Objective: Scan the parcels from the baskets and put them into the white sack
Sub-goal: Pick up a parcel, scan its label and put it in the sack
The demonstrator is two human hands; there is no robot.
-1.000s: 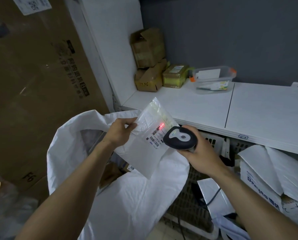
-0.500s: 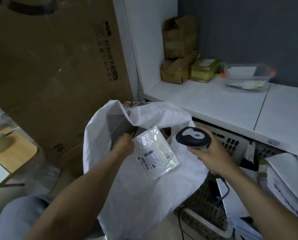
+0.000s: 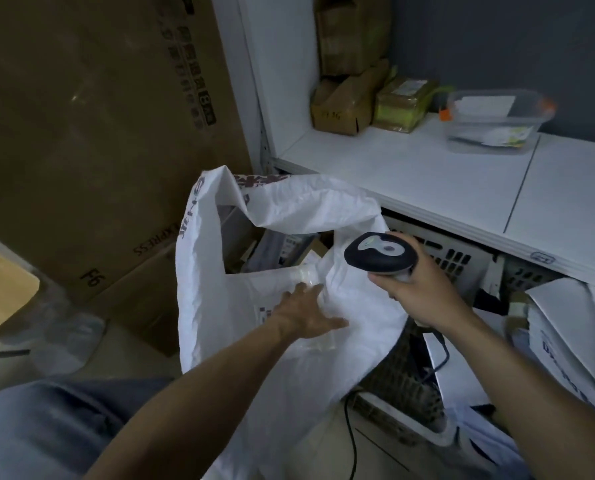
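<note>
Transfer stage of one scan-and-bag cycle, head view. We see the left hand with fingers straight and spread, laid flat on a clear-film parcel whose upper corner shows just beyond the fingertips, at the near lip of the white sack. Blur keeps us from telling whether the parcel is already over the lip or still against the sack's outer wall. The right hand is wrapped round the handle of the scanner, its head turned up and away from the label, with no red beam showing. A second ago that beam lay on the barcode, and the left hand pinched the parcel upright between the two hands. Since then the parcel has dropped to the sack mouth and the pinch has given way to an open palm. We judge the scan complete and the deposit nearly so. Further parcels wait beside the right forearm, near the basket just beyond the right hand, so the next reach belongs there.
</note>
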